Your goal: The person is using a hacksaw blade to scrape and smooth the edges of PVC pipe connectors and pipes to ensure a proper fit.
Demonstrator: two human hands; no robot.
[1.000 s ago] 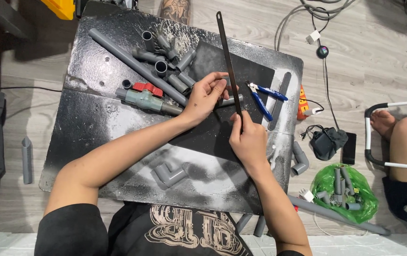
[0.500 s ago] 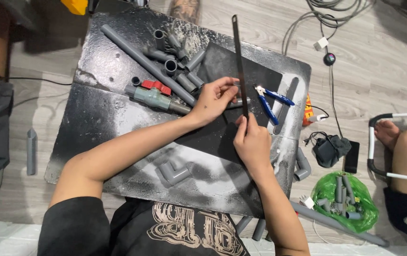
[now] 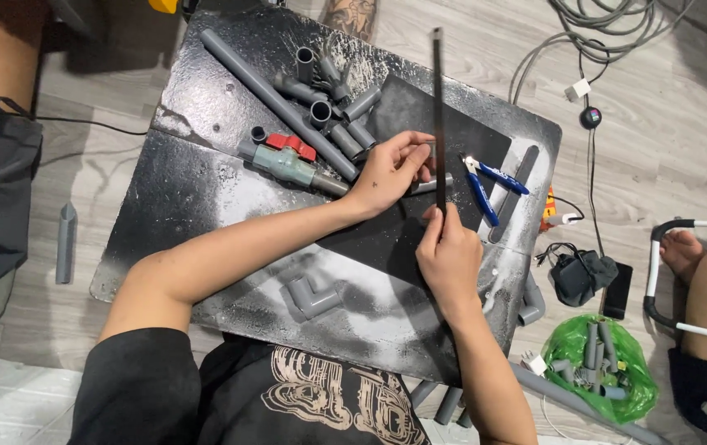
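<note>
While a grey valve with a red handle (image 3: 287,158) lies at the left of the black board (image 3: 197,189), the left hand (image 3: 386,173) pinches a short grey pipe (image 3: 431,185) mid-board, and the right hand (image 3: 450,255) grips a long saw blade (image 3: 438,107) across it, blue pliers (image 3: 485,183) just right.

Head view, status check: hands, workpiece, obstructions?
Left hand pins short grey pipe piece on black board. Right hand grips hacksaw blade across it. Blue-handled pliers lie just right, apart.
</note>
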